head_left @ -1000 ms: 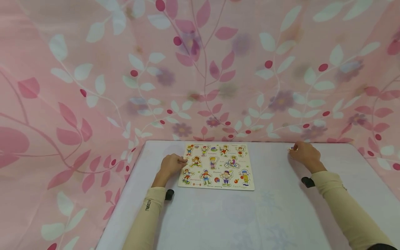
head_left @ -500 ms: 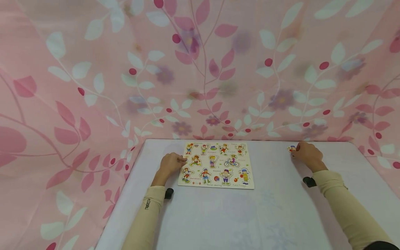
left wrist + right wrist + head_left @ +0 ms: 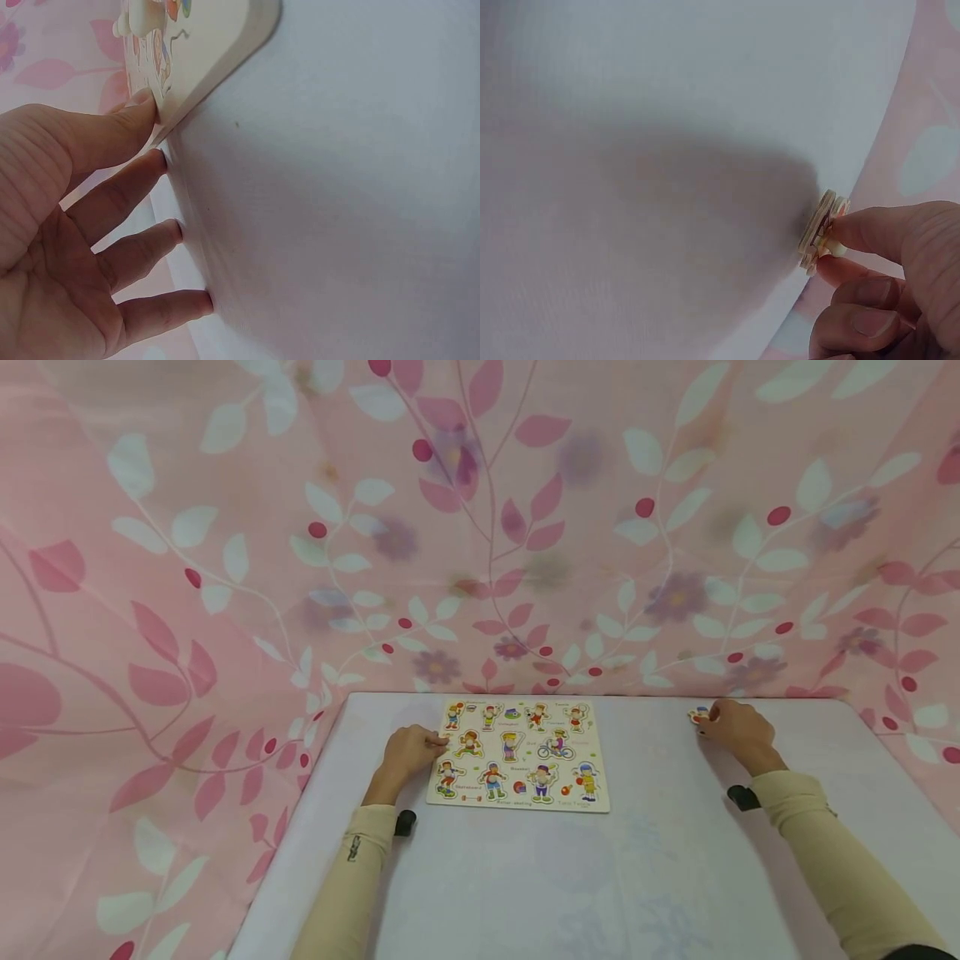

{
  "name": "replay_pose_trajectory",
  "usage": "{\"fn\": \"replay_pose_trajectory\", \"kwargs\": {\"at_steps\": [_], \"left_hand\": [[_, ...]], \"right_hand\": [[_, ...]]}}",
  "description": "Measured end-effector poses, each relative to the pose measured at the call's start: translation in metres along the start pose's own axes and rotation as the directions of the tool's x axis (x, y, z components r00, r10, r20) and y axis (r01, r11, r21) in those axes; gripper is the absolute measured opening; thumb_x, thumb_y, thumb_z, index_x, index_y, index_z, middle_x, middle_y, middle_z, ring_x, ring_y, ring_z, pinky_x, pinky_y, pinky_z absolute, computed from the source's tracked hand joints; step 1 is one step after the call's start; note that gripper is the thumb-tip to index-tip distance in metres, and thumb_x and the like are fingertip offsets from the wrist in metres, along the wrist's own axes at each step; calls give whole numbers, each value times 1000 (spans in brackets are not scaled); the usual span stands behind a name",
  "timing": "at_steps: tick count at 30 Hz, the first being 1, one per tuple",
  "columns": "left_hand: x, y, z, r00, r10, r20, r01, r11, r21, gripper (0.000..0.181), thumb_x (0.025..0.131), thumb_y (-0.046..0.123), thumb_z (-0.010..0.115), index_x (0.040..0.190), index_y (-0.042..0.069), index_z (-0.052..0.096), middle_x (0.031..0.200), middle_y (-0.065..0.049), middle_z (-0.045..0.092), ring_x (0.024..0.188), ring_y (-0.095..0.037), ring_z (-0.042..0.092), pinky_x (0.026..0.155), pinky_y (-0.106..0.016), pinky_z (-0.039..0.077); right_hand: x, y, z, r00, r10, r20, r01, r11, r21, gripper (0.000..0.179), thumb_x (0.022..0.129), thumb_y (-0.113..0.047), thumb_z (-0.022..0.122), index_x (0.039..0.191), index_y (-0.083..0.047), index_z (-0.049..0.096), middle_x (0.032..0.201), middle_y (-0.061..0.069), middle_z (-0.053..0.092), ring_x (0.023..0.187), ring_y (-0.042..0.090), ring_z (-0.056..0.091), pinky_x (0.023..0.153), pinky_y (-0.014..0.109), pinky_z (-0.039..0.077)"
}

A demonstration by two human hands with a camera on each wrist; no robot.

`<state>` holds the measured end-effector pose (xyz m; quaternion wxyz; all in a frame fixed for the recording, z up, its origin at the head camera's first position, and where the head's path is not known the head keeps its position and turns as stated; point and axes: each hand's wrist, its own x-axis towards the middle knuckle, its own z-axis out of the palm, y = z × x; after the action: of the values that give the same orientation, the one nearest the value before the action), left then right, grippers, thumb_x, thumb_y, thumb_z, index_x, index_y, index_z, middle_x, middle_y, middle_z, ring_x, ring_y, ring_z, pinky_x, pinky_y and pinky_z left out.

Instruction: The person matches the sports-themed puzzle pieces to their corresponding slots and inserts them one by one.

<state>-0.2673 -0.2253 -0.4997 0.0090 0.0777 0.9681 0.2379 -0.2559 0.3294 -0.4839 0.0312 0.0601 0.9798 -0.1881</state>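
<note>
A cream wooden peg puzzle board (image 3: pixel 525 772) with printed sports figures lies flat towards the back of the table. My left hand (image 3: pixel 409 757) pinches its left edge: in the left wrist view the thumb (image 3: pixel 124 135) lies on the board's edge, the index fingertip is just under it, and the other fingertips rest on the cloth. Well right of the board, my right hand (image 3: pixel 738 732) holds a small puzzle piece (image 3: pixel 699 713) by its pale knob (image 3: pixel 835 246), between thumb and index finger. That piece is right at the table surface, partly hidden by the fingers.
A white cloth with faint blue prints covers the table (image 3: pixel 525 885). Right behind the table's back edge hangs a pink curtain (image 3: pixel 480 527) with leaves and flowers. Dark wrist straps (image 3: pixel 742 797) sit below the hands.
The piece in my right hand has turned a little, and more of it shows beside the fingers. The left hand and the board stay put; the head view shifts slightly.
</note>
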Motion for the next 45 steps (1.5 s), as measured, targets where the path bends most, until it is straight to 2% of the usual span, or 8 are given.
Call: {"fn": "replay_pose_trajectory", "kwargs": {"at_steps": [8,13,18,27,34,45], "left_hand": [[-1,1,-1,1000,1,6,-1,1000,-10,17,86,20,78,101,15,80,120,-10,69,112,-30,63,90,-44,50],[-1,1,-1,1000,5,2,-5,1000,-12,17,86,21,78,101,15,80,119,-10,69,112,-31,63,90,-45,50],[-1,1,-1,1000,-2,9,2,1000,-12,17,86,21,78,101,15,80,120,-10,68,113,-31,63,90,-44,50],[-1,1,-1,1000,0,10,0,1000,-10,16,87,21,78,101,15,80,120,-11,68,112,-30,63,91,-44,50],[0,0,-1,1000,12,7,-12,1000,-7,16,86,21,78,102,15,80,119,-11,69,112,-31,63,90,-45,50],[-1,0,-1,1000,9,8,-9,1000,2,16,87,20,77,101,15,80,119,-12,69,110,-31,64,88,-45,51]], "right_hand": [[-9,-15,6,997,-68,-26,68,997,-28,34,92,-31,62,103,1,61,85,20,65,64,27,55,49,39,42],[-19,-28,10,992,-115,-58,113,993,-36,31,93,-32,61,101,-2,62,73,13,62,59,24,51,45,37,39],[-33,-42,10,981,-160,-105,159,987,-21,28,94,-30,60,102,-3,63,57,3,49,50,20,44,40,32,33],[-57,-66,12,957,-227,-182,233,972,13,22,93,-26,62,99,-6,63,55,-2,48,45,16,41,37,29,30],[-68,-76,16,953,-243,-178,250,968,18,20,93,-26,63,98,-6,63,55,-3,50,45,15,42,37,29,31],[-80,-95,30,967,-229,-110,232,973,14,21,92,-25,66,100,-6,64,54,-2,47,46,15,41,40,27,31]]}}
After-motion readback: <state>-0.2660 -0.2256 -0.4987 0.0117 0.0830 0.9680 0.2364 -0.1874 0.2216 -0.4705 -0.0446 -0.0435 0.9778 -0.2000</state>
